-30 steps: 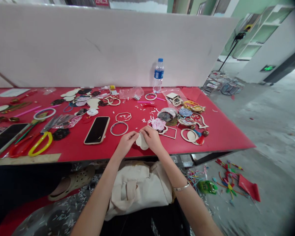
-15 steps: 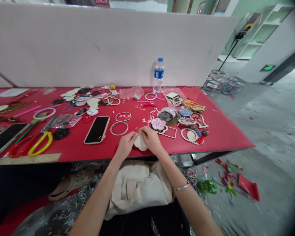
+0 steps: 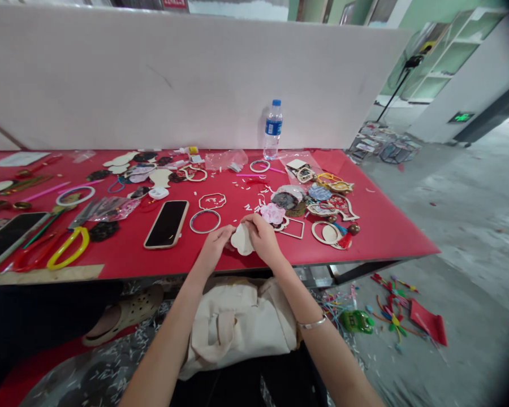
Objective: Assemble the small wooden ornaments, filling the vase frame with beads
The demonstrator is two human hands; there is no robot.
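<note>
A cream, flower-shaped flat piece (image 3: pixel 242 240) is held between my hands just above the table's front edge. My right hand (image 3: pixel 261 234) has its fingers closed on the piece's upper right side. At the left edge of the piece, my left hand (image 3: pixel 215 244) has its fingers bent, their tips partly hidden behind it. Just beyond my hands lie a pink patterned flower-shaped piece (image 3: pixel 273 213) and a round ring (image 3: pixel 205 221). An octagonal frame (image 3: pixel 212 200) with small white scraps lies behind that ring.
A phone (image 3: pixel 167 224) and yellow-handled scissors (image 3: pixel 70 249) lie left on the red table (image 3: pixel 390 232). Fabric pieces and frames are heaped at right, near a water bottle (image 3: pixel 273 130). A cream bag (image 3: pixel 233 328) rests on my lap. A neighbour's shoe (image 3: pixel 127 314) shows below.
My left fingers have moved from the top of the cream piece to its left edge. More of the piece's face shows now, slightly higher.
</note>
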